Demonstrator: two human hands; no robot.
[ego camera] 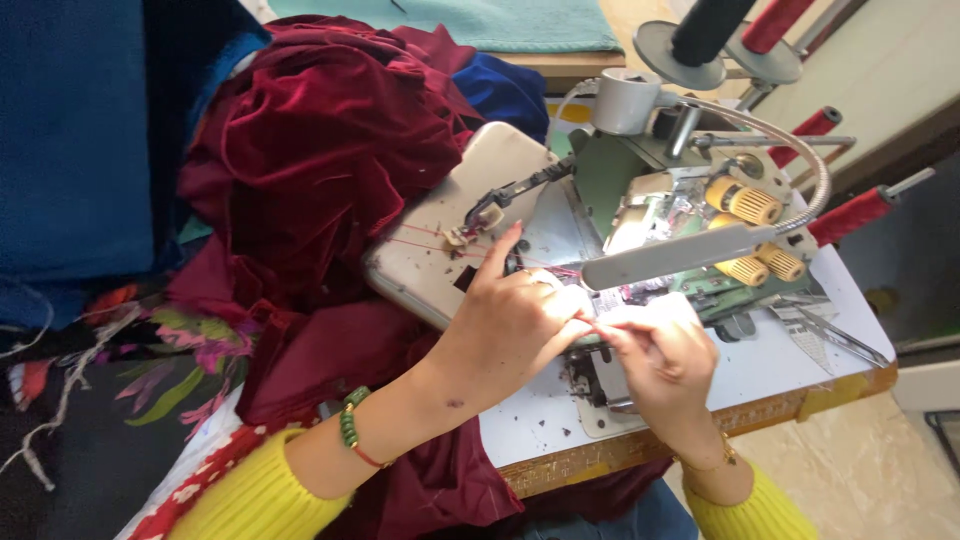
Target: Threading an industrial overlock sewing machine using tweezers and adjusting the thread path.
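Your left hand (510,320) and right hand (660,355) meet at the front of the sewing machine (640,230) on the table (770,370), fingers of both pinched shut on a thin red thread (430,243). Dark red velvet cloth (320,150) is piled left of the machine.

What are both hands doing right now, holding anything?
Left hand: fingers pinched together at the sewing machine, apparently on red thread.
Right hand: fingertips pinched, meeting the left; what it holds cannot be told.
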